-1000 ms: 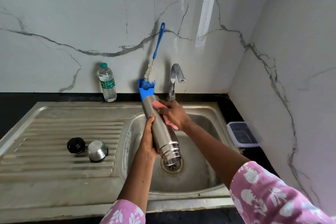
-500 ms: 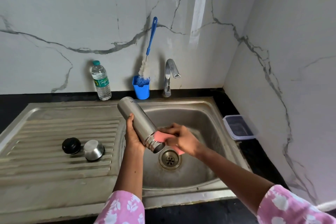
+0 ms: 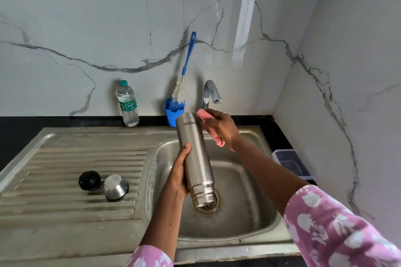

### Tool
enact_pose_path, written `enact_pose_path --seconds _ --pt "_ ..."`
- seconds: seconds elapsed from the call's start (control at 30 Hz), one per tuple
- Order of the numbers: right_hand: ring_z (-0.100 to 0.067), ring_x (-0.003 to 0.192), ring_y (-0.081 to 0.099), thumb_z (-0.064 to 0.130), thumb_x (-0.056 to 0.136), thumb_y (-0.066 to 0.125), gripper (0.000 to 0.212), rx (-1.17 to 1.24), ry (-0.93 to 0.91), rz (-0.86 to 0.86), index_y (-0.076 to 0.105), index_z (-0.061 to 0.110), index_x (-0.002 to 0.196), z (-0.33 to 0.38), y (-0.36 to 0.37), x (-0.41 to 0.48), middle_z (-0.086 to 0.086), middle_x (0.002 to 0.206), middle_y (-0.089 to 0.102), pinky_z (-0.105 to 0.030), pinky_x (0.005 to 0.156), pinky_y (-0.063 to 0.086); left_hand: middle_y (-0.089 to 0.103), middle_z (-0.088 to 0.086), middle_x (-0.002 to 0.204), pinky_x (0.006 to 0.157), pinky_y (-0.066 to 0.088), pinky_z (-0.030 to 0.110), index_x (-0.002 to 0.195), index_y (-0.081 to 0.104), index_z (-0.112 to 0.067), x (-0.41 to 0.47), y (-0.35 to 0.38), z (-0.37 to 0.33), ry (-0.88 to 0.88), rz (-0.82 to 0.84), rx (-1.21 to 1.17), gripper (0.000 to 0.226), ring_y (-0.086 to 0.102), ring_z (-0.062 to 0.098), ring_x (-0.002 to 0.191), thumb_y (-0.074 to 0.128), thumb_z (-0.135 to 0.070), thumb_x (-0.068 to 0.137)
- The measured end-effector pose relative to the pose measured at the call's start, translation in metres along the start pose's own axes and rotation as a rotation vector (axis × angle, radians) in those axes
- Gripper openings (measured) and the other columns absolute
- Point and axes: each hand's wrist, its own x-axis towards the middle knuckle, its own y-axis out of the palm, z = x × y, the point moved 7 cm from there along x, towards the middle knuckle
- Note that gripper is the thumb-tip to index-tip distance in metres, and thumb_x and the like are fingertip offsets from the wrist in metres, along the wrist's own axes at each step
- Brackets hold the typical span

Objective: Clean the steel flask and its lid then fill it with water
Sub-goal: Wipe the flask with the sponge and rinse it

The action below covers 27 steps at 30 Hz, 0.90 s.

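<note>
A: Centre frame, over the sink (image 3: 249,219): steel flask (image 3: 195,158), tilted, threaded mouth down toward the drain (image 3: 214,207), base up near the tap (image 3: 210,93).

B: Gripped low on the body by the left hand (image 3: 178,176), fingers wrapped round behind, thumb lying up the near side.

A: And the right hand (image 3: 220,128)?

B: Curled round a pink sponge (image 3: 220,140), pressed against the flask's upper end, just right of the upside-down logo.

A: Now lower left, on the ribbed draining board (image 3: 65,204): black stopper (image 3: 89,180) and steel cap (image 3: 116,187), side by side, well apart from the flask.

B: Touching or only close? Hard to tell from up here.

A: Along the back wall, on the black counter (image 3: 21,128): plastic water bottle (image 3: 128,104), green label, left of centre.

B: Next to it a blue cup (image 3: 171,115), partly hidden behind the flask's base, with a long-handled bottle brush (image 3: 188,56) standing in it, leaning on the marble.

A: Right of the sink, tucked by the side wall: clear lidded container (image 3: 293,165).
</note>
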Motion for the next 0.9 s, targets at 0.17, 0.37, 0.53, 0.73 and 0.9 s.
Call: enact_pose_path --seconds 0.17,0.37,0.53,0.73,0.9 --pt "-0.021 0.104 0.054 0.029 0.072 0.06 0.057 -0.056 -0.093 -0.024 0.055 0.013 0.126 0.017 0.018 0.006 -0.01 0.12 0.055 -0.029 0.087 0.044 0.069 0.012 0.089 0.075 0.054 0.038 0.109 0.063 -0.012 0.0 0.009 -0.008 0.044 -0.01 0.089 0.048 0.065 0.024 0.08 0.067 -0.04 0.07" --pt "-0.025 0.113 0.05 0.035 0.065 0.057 0.062 -0.152 -0.084 0.026 0.057 0.016 0.125 0.007 0.024 -0.01 -0.007 0.117 0.048 -0.037 0.1 0.041 0.069 0.013 0.087 0.071 0.054 0.036 0.11 0.063 -0.01 -0.001 -0.002 -0.011 0.048 -0.021 0.065 0.047 0.065 0.024 0.078 0.065 -0.041 0.075" --pt "-0.022 0.108 0.049 0.035 0.066 0.059 0.049 -0.127 -0.05 0.129 0.062 0.02 0.113 -0.01 0.033 -0.032 -0.006 0.115 0.046 -0.03 0.09 0.042 0.071 0.014 0.09 0.068 0.057 0.035 0.112 0.061 -0.009 0.006 0.003 -0.03 0.093 -0.024 -0.003 0.045 0.068 0.024 0.075 0.06 -0.041 0.081" --pt "-0.019 0.091 0.057 0.017 0.058 0.063 0.038 0.027 0.06 0.211 0.066 0.011 0.096 -0.047 0.027 -0.061 -0.016 0.115 0.052 -0.024 0.071 0.048 0.064 0.022 0.107 0.073 0.055 0.045 0.123 0.056 -0.006 0.022 -0.016 -0.046 0.101 -0.241 -0.034 0.095 0.065 0.033 0.088 0.085 -0.053 0.046" --pt "-0.028 0.094 0.062 0.01 0.057 0.065 0.027 0.056 0.132 0.353 0.068 0.02 0.082 -0.065 0.02 -0.079 -0.018 0.117 0.058 -0.033 0.079 0.056 0.066 0.019 0.103 0.084 0.054 0.05 0.11 0.06 -0.008 0.017 -0.017 -0.049 0.174 -0.291 0.026 0.053 0.064 0.032 0.091 0.073 -0.043 0.072"
